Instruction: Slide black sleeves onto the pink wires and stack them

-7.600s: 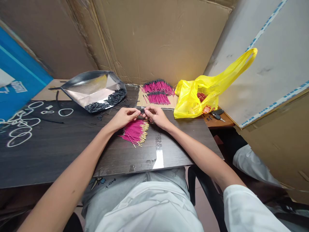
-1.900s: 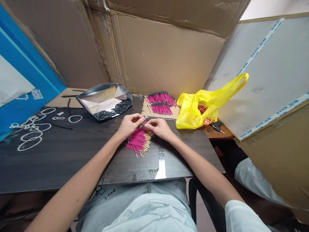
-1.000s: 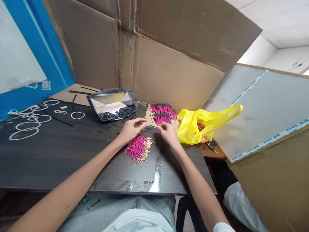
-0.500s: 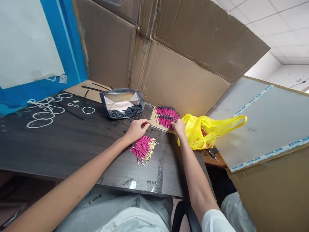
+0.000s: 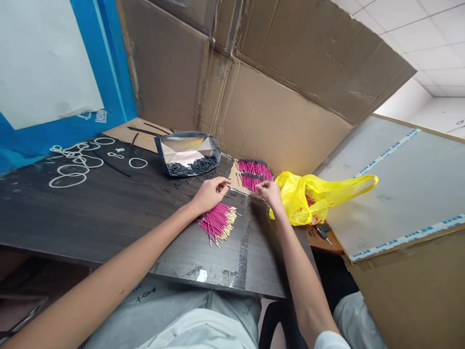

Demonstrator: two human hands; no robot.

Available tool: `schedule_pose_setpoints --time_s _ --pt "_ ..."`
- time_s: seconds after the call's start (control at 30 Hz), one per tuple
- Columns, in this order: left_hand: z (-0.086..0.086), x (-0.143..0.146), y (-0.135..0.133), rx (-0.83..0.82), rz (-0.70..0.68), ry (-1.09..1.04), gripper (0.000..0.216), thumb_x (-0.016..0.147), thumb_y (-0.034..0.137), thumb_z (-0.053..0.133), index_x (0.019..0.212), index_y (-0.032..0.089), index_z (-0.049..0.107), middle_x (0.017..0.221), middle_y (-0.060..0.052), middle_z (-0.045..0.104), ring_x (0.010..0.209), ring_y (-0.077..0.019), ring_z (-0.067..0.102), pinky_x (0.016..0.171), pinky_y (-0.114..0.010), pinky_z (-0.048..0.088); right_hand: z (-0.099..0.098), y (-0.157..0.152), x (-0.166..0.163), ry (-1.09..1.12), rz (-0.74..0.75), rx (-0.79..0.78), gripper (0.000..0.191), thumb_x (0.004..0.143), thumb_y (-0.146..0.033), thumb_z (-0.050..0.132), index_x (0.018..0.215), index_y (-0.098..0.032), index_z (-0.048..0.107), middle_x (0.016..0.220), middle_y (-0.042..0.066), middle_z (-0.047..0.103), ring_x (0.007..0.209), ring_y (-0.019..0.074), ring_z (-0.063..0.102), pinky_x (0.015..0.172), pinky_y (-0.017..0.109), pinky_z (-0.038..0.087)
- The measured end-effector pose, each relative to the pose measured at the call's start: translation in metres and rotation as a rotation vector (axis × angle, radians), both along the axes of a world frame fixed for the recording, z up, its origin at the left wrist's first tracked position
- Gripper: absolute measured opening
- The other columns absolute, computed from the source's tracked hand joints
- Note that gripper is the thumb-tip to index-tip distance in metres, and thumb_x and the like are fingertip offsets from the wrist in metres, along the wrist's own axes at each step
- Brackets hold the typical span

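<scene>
Dark table (image 5: pixel 90 213). Silver tray (image 5: pixel 187 150) of black sleeves at back. Sleeved pink pins (image 5: pixel 254 170) stacked beside yellow bag (image 5: pixel 308 201), likely the done lot. Bare gold-tipped pile (image 5: pixel 218 223) likely left to do. My right hand (image 5: pixel 269 192) is curled at the sleeved stack, my left hand (image 5: pixel 209 194) pinched narrow by the bare pile. Can't tell if either holds anything.

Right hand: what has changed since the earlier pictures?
The right hand left the left hand and reached right to the far stack of black-tipped pink wires. The left hand stayed by the near pile of gold-tipped pink wires; yellow plastic bag unmoved.
</scene>
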State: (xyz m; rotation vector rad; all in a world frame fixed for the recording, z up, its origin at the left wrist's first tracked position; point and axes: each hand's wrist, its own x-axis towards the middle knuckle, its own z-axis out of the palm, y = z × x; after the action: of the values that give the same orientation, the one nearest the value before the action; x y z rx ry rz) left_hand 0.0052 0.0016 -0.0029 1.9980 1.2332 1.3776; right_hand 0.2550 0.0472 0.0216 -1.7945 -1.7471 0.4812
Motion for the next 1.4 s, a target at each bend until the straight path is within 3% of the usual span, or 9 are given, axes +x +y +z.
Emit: schedule_pose_setpoints --time_s 0.13,0.27,0.4,0.5,0.67,1.0,1.2,1.4 --pt "0.003 0.003 -0.003 -0.031 -0.129 -0.055 0.045 0.089 0.028 0.056 0.131 0.019 0.070 0.117 -0.009 0.075 0.104 -0.0227 0.070 0.087 -0.035 0.055 -0.008 -0.036 -0.012 0.541 0.326 -0.249 0.032 0.069 -0.046 0.076 0.073 -0.017 0.064 0.064 0.000 0.059 0.057 0.0126 0.052 0.058 0.026 0.042" --pt "0.003 0.006 -0.007 -0.069 -0.180 -0.005 0.044 0.086 0.028 0.058 0.127 0.022 0.073 0.115 -0.007 0.077 0.102 -0.0228 0.071 0.091 -0.037 0.055 -0.010 -0.054 -0.024 0.715 0.398 -0.354 0.034 0.063 -0.044 0.083 0.074 -0.016 0.066 0.063 -0.001 0.057 0.058 0.0118 0.052 0.057 0.026 0.043" --pt "0.001 0.009 -0.007 -0.105 -0.122 -0.025 0.036 0.089 0.037 0.063 0.118 0.020 0.077 0.114 -0.010 0.078 0.099 -0.0250 0.072 0.091 -0.040 0.056 -0.010 -0.054 -0.031 0.730 0.399 -0.358 0.031 0.062 -0.040 0.082 0.073 -0.016 0.066 0.061 -0.002 0.057 0.057 0.0113 0.051 0.055 0.026 0.042" --pt "-0.001 0.010 -0.005 -0.133 -0.089 -0.059 0.034 0.085 0.044 0.071 0.107 0.018 0.077 0.101 -0.010 0.079 0.090 -0.0252 0.073 0.084 -0.039 0.058 -0.015 -0.055 -0.036 0.677 0.431 -0.313 0.030 0.066 -0.042 0.079 0.073 -0.016 0.065 0.058 -0.003 0.055 0.053 0.0101 0.048 0.053 0.025 0.040" --pt "-0.004 0.010 -0.001 -0.158 -0.125 -0.114 0.034 0.081 0.044 0.076 0.102 0.017 0.075 0.096 -0.010 0.078 0.087 -0.0238 0.072 0.080 -0.036 0.058 -0.021 -0.059 -0.042 0.540 0.459 -0.208 0.027 0.075 -0.043 0.072 0.076 -0.016 0.064 0.057 -0.004 0.055 0.049 0.0099 0.047 0.050 0.024 0.038" --pt "-0.001 0.014 -0.007 -0.133 -0.045 -0.044 0.030 0.085 0.044 0.071 0.099 0.017 0.076 0.092 -0.009 0.079 0.081 -0.0229 0.072 0.075 -0.033 0.057 -0.021 -0.060 -0.041 0.428 0.456 -0.163 0.018 0.084 -0.034 0.068 0.079 -0.016 0.066 0.063 -0.002 0.060 0.052 0.0099 0.051 0.054 0.024 0.039" --pt "0.004 0.012 -0.005 -0.247 -0.093 -0.140 0.040 0.091 0.044 0.060 0.113 0.015 0.077 0.091 -0.007 0.078 0.064 -0.0186 0.071 0.066 -0.031 0.055 -0.020 -0.059 -0.040 0.542 0.418 -0.186 0.017 0.082 -0.032 0.069 0.077 -0.016 0.064 0.058 -0.003 0.056 0.049 0.0090 0.049 0.050 0.022 0.038" --pt "0.003 0.011 -0.001 -0.350 -0.149 -0.229 0.044 0.089 0.040 0.061 0.120 0.012 0.075 0.100 -0.011 0.079 0.071 -0.0224 0.076 0.070 -0.033 0.057 -0.023 -0.055 -0.036 0.619 0.411 -0.201 0.018 0.078 -0.032 0.072 0.075 -0.016 0.064 0.055 -0.004 0.056 0.047 0.0087 0.047 0.048 0.021 0.037"
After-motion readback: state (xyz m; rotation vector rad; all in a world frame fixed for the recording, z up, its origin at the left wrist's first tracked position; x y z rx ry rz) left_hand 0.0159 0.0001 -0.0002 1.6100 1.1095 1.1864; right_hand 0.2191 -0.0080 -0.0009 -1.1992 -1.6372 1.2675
